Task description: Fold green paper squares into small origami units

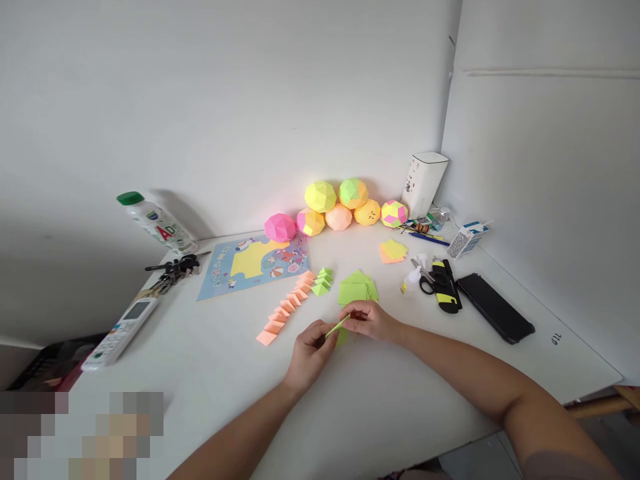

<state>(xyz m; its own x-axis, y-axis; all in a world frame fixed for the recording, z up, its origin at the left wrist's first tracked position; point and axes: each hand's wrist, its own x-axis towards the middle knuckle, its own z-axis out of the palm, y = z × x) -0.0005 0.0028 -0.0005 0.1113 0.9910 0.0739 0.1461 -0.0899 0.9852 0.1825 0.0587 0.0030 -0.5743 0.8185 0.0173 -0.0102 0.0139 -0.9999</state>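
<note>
My left hand (311, 355) and my right hand (369, 320) meet over the middle of the white table (200, 373), both pinching one small green paper piece (339, 327) held edge-on between them. Just beyond my right hand lies a pile of green paper squares (357, 288). A few folded green units (323, 281) sit to its left. A row of folded orange units (287, 306) runs diagonally toward the left.
Several coloured paper balls (330, 203) line the wall. A printed sheet (255, 262), keys (175, 269), a bottle (156, 223) and a remote (120, 333) lie left. Scissors (434, 280), a glue bottle (411, 277), a black phone (495, 307), yellow notes (393, 251) and a white container (424, 183) are right.
</note>
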